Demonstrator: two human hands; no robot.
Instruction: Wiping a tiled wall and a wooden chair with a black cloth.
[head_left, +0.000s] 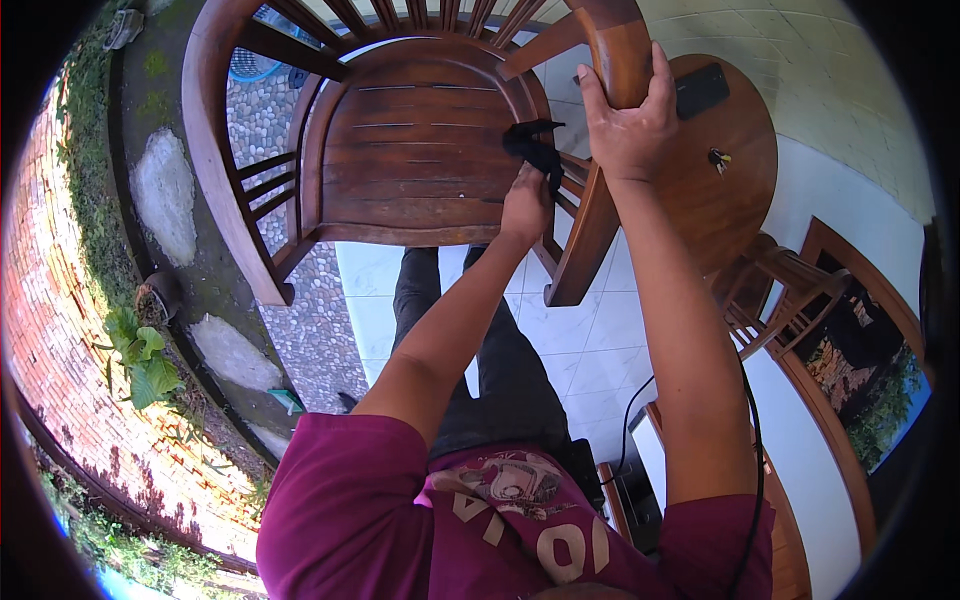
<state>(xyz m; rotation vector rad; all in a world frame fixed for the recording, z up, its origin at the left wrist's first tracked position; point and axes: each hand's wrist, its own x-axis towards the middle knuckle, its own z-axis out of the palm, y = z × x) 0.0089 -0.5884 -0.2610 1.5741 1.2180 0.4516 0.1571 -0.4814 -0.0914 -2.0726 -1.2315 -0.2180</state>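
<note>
Cloth (536, 150) sits pinched in my left hand (525, 203), just ahead against the chair (420, 150) seat's right edge; right hand (628, 125) clamps the armrest.

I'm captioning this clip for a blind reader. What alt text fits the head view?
Seen from above, a person's left hand presses a black cloth against a wooden armchair near its armrest, while the right hand grips that armrest. A round wooden table with a dark phone stands beside it.
</note>
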